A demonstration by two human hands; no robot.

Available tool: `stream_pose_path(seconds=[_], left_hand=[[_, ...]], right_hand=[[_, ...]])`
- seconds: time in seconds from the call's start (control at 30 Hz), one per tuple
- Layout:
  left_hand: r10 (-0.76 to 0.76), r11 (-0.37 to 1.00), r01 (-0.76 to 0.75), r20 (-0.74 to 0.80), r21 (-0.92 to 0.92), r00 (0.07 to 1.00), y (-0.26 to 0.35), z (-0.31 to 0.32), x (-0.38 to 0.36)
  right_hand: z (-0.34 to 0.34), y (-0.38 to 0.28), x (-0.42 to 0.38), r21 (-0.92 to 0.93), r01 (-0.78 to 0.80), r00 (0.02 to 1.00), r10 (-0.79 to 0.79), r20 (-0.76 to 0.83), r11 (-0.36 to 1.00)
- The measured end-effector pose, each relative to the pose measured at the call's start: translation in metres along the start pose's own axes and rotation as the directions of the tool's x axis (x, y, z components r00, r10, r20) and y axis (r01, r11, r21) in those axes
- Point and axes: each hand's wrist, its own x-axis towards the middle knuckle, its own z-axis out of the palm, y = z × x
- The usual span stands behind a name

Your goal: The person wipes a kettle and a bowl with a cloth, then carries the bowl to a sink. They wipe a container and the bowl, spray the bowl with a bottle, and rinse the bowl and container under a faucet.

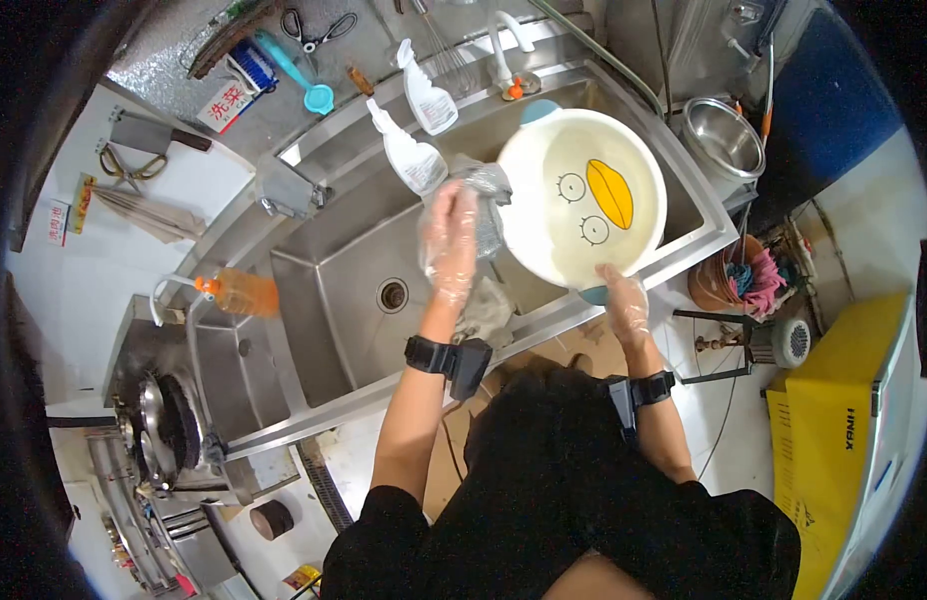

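Note:
A large cream plastic basin [544,235] with a duck-like face rests over the right sink bowl, its inside turned toward me. My right hand [626,300], in a clear plastic glove, grips its near rim beside a blue-grey tab. My left hand [452,245], gloved the same way and a little blurred, is raised over the sink divider with its fingers stretched out. Right beside it, a crumpled grey cloth [489,182] hangs near the basin's left side. Below the hand, a pale cloth [487,312] lies at the divider.
Two white spray bottles [429,105] lie behind the sink, near a faucet [506,50]. An orange bottle [246,292] lies by the left bowl [249,375]. A steel pot [724,138] stands at right, above a bucket with pink cloth [759,285]. A cleaver [144,132] hangs at left.

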Motion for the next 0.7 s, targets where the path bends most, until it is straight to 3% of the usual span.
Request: stream_pose_path(seconds=[0.03,0.07,0.1,0.17,0.2,0.27,0.3,0.33,0.4,0.47,0.53,0.6,0.67,0.7], left_hand=[[0.081,0.993,-0.086,0.060,0.076,0.995,-0.005,0.007,0.001],[0.158,0.974,-0.176,0.124,0.146,0.980,-0.012,0.016,0.001],[0.167,0.929,-0.215,0.176,0.301,0.970,-0.018,0.026,-0.001],[0.251,0.829,-0.422,0.430,0.366,0.867,-0.027,0.032,-0.002],[0.362,0.739,-0.592,0.552,0.322,0.752,-0.032,0.031,0.002],[0.285,0.516,-0.723,0.704,0.460,0.651,-0.032,0.023,0.004],[0.183,0.517,-0.732,0.778,0.444,0.601,-0.040,0.018,0.011],[0.186,0.511,-0.737,0.781,0.442,0.597,-0.034,0.013,0.016],[0.200,0.276,-0.866,0.857,0.416,0.475,-0.024,0.007,0.023],[0.113,0.282,-0.861,0.877,0.423,0.468,-0.016,0.006,0.033],[0.042,0.232,-0.817,0.834,0.528,0.551,-0.010,0.007,0.042],[0.127,0.207,-0.830,0.826,0.519,0.548,-0.019,0.007,0.051],[-0.041,0.174,-0.832,0.848,0.527,0.529,-0.020,0.011,0.058],[-0.021,0.167,-0.855,0.868,0.491,0.495,-0.021,0.014,0.060]], right_hand=[[0.003,-0.001,0.002,-0.077,0.028,1.000,-0.028,-0.007,0.997],[0.005,0.000,0.009,-0.268,0.085,0.996,-0.089,-0.001,0.960],[0.005,0.000,0.012,-0.261,0.094,0.995,-0.097,0.000,0.961],[0.014,-0.018,0.004,-0.298,0.169,0.985,-0.168,0.028,0.940],[0.016,-0.028,0.002,-0.378,0.167,0.986,-0.162,0.045,0.910],[0.012,-0.035,0.006,-0.438,0.215,0.977,-0.198,0.085,0.873],[0.010,-0.037,0.008,-0.498,0.257,0.966,-0.222,0.129,0.829],[0.009,-0.037,0.010,-0.492,0.259,0.966,-0.226,0.126,0.831],[0.010,-0.032,0.015,-0.503,0.350,0.933,-0.342,0.113,0.790],[0.010,-0.033,0.015,-0.481,0.346,0.936,-0.332,0.117,0.806],[0.011,-0.033,0.013,-0.461,0.342,0.939,-0.322,0.125,0.819],[0.012,-0.034,0.010,-0.456,0.380,0.925,-0.346,0.160,0.805],[0.015,-0.036,0.009,-0.466,0.370,0.929,-0.329,0.171,0.803],[0.016,-0.037,0.009,-0.477,0.361,0.933,-0.311,0.183,0.802]])
